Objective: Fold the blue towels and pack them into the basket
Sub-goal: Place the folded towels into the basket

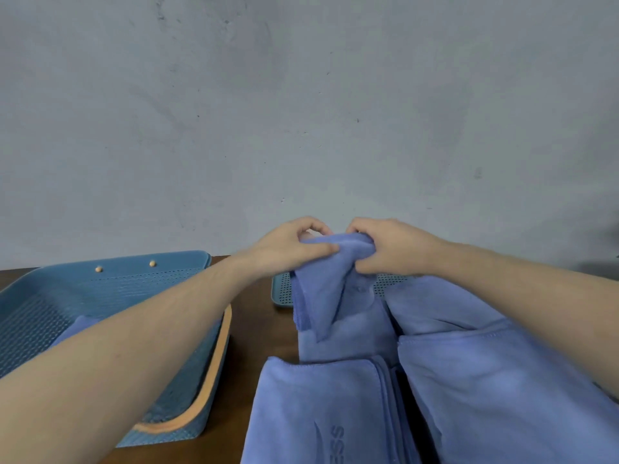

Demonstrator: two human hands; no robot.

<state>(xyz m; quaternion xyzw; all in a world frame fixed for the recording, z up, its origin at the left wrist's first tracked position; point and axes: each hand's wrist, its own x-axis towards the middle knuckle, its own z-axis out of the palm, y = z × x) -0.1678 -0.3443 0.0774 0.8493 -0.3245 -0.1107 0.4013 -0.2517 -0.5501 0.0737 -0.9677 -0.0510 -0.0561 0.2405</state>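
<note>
Both hands hold one blue towel (330, 289) lifted above the table, its lower part hanging down in folds. My left hand (288, 246) pinches its upper left edge and my right hand (388, 246) grips the upper right, the two hands almost touching. A folded blue towel (318, 413) with embossed lettering lies at the near edge below. More blue towels (485, 363) lie loosely piled on the right. The blue perforated basket (110, 283) with an orange rim strip stands at the left, and a bit of blue towel (77, 326) shows inside it, partly hidden by my left forearm.
A second blue perforated tray (283, 289) sits behind the held towel, mostly covered by cloth. The dark wooden table (258, 329) shows between basket and towels. A grey wall rises right behind the table.
</note>
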